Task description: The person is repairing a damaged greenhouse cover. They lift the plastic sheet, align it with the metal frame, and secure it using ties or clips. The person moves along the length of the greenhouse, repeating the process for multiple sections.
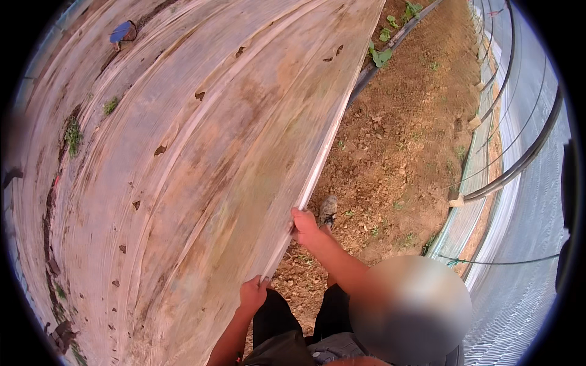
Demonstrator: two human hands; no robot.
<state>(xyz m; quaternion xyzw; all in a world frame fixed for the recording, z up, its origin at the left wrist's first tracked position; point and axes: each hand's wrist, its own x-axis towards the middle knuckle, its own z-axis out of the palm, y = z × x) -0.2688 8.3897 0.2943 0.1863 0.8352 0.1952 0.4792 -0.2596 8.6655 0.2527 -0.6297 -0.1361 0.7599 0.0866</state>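
A wide sheet of thin, cloudy plastic film point(201, 165) spreads over the left and middle, creased and dirt-stained, with several small holes. Its right edge runs as a bunched strip from the far top down to me. My right hand point(305, 224) is closed around that edge, thumb side forward. Nearer my body, my left hand point(253, 294) grips the same edge lower down, its fingers partly hidden. Between the two hands the edge looks straight. A round blurred patch covers my upper right arm. Below are my dark trousers and one shoe point(328, 207) on the soil.
Bare brown soil point(409, 140) with small weeds lies to the right. Green leafy plants point(382, 56) and a black hose point(403, 38) show beyond the film's edge. Curved hoops point(519, 168) and plastic walling stand at far right. A blue object point(123, 32) lies at far left.
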